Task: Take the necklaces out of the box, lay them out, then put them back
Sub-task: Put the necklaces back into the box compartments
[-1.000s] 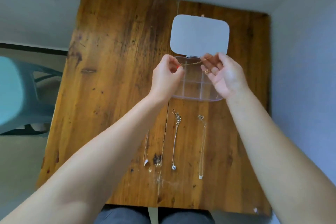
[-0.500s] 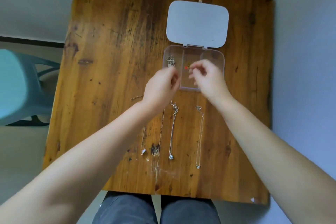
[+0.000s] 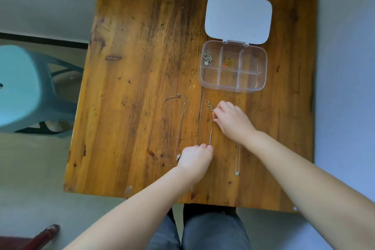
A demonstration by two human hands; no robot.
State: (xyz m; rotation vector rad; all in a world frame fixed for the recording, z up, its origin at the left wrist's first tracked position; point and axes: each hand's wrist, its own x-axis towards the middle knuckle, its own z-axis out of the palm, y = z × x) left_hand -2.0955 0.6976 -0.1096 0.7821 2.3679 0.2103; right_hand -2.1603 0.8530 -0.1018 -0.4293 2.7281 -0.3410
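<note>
Head view: a clear plastic box (image 3: 233, 67) sits open on the far right part of a wooden table (image 3: 142, 67), its lid (image 3: 238, 17) folded back flat beyond it. Two of its far compartments hold bunched chains, a silver one (image 3: 208, 59) at the left and a gold one with a red bead (image 3: 228, 63) in the middle. Near the box, three necklaces lie stretched lengthwise on the wood. The middle necklace (image 3: 211, 132) runs between both hands: the right hand (image 3: 233, 122) pinches its upper part just below the clasp, fingertips closed on the chain, while the left hand (image 3: 194, 160) grips its lower end with fingers curled shut, hiding the pendant. The left necklace (image 3: 180, 126) lies just beside the left hand, its pendant at the knuckles. The right necklace (image 3: 237, 164) passes under the right wrist, untouched by any finger
</note>
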